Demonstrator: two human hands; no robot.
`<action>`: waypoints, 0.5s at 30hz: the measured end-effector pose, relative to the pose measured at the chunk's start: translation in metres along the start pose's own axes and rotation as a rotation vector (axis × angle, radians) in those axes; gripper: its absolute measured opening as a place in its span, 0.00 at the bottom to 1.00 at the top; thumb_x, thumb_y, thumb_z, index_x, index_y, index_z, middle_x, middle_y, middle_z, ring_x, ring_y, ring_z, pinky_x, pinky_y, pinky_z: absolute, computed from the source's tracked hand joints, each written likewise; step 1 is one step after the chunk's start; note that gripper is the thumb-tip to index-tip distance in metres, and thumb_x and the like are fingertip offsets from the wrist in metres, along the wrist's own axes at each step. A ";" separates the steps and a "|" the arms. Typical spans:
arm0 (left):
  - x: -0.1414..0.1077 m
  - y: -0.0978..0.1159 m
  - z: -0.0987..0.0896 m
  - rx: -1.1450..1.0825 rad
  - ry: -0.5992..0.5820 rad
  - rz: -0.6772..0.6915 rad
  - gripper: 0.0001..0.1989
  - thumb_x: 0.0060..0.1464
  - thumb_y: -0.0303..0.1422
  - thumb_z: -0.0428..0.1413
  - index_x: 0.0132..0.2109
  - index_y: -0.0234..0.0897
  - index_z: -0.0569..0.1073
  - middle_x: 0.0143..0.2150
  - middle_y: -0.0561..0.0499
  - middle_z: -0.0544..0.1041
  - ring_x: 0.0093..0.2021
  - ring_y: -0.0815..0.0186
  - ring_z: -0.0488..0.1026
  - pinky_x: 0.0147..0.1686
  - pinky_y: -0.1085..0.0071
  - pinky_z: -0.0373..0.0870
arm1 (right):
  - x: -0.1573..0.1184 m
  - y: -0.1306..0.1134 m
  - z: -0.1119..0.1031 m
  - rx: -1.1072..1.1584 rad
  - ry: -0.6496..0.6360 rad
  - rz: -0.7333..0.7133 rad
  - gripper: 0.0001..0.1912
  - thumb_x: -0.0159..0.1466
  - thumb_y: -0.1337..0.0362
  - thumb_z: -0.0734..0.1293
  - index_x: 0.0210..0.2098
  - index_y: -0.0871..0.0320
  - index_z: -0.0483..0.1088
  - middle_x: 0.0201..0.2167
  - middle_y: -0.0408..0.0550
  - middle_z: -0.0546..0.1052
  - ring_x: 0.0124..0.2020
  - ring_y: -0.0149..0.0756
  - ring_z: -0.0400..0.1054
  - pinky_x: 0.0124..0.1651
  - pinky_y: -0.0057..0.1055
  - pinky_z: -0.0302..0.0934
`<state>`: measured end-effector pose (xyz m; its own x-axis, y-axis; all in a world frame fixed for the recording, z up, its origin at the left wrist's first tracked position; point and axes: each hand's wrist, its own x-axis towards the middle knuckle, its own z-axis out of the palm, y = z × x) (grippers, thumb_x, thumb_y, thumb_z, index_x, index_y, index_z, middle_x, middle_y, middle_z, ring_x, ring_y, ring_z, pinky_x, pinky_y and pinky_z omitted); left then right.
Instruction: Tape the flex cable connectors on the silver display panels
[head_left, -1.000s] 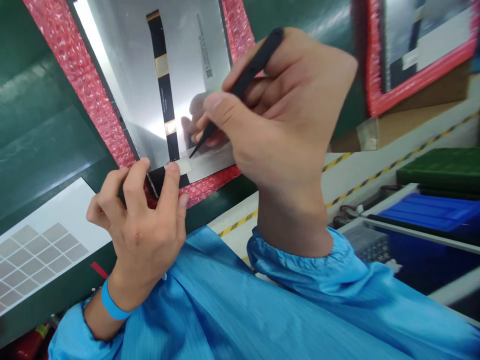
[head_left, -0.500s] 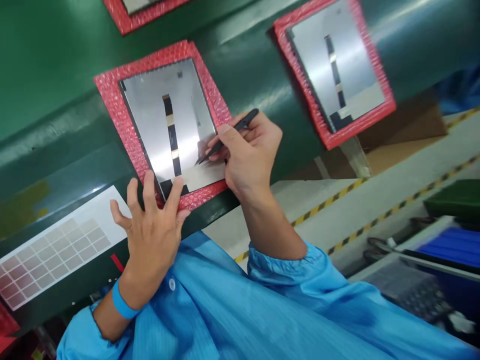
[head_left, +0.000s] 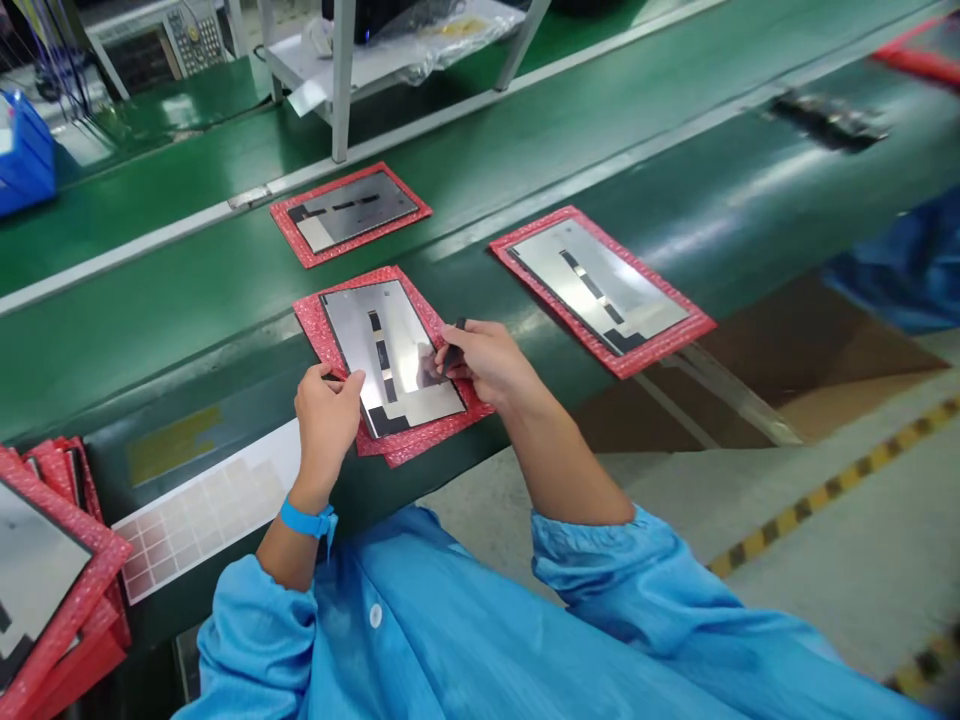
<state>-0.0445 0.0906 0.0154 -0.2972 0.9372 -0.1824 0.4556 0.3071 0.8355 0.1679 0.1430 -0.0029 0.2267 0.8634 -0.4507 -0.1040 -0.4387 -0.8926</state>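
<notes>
A display panel [head_left: 411, 352] with a silvery back and a dark ribbon strip [head_left: 380, 345] lies on red bubble wrap [head_left: 319, 335] at the bench edge. Over the panel's right side is my right hand [head_left: 484, 365], its fingers closed around black tweezers [head_left: 453, 350] whose tips are hard to make out. My left hand [head_left: 328, 425] is at the panel's left edge, thumb and fingers pinched together. Something small and dark shows at those fingertips, too little to name. Below that hand lies a white sheet [head_left: 225, 500] with a grid of pale square stickers.
Two more panels on red wrap, one farther back [head_left: 364, 212] and one to the right [head_left: 600, 285], lie on the green bench [head_left: 465, 230]. Wrapped panels [head_left: 45, 570] are stacked at left. A metal rack [head_left: 341, 90] and blue bin [head_left: 26, 155] stand behind. Cardboard [head_left: 840, 380] sits below right.
The view has tilted up and back, showing more bench. My left hand has gone from spread fingers on the panel's lower corner to a pinch beside its left edge. The tweezers point more steeply down.
</notes>
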 end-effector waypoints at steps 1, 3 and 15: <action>0.003 -0.002 0.003 -0.028 0.024 -0.021 0.20 0.61 0.36 0.68 0.56 0.34 0.75 0.36 0.48 0.82 0.40 0.58 0.82 0.47 0.64 0.73 | 0.001 0.001 0.001 -0.009 -0.015 0.015 0.19 0.76 0.66 0.69 0.27 0.60 0.68 0.19 0.44 0.74 0.17 0.27 0.70 0.17 0.18 0.56; 0.006 -0.003 0.010 -0.079 0.068 -0.050 0.26 0.57 0.38 0.72 0.57 0.34 0.73 0.39 0.47 0.82 0.42 0.59 0.82 0.49 0.64 0.74 | 0.003 0.003 0.002 -0.026 -0.047 0.052 0.18 0.78 0.63 0.68 0.30 0.61 0.70 0.22 0.41 0.74 0.20 0.26 0.70 0.20 0.18 0.58; 0.033 0.069 0.000 -0.569 -0.066 -0.081 0.35 0.39 0.28 0.77 0.52 0.37 0.69 0.39 0.52 0.78 0.35 0.58 0.81 0.43 0.52 0.84 | 0.006 -0.060 0.022 0.054 -0.110 0.119 0.20 0.75 0.55 0.72 0.62 0.59 0.74 0.59 0.55 0.77 0.55 0.45 0.77 0.56 0.47 0.77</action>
<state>-0.0228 0.1428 0.0673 -0.2507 0.9284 -0.2744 -0.0953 0.2584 0.9613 0.1538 0.1800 0.0473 0.1022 0.8295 -0.5490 -0.1759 -0.5281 -0.8308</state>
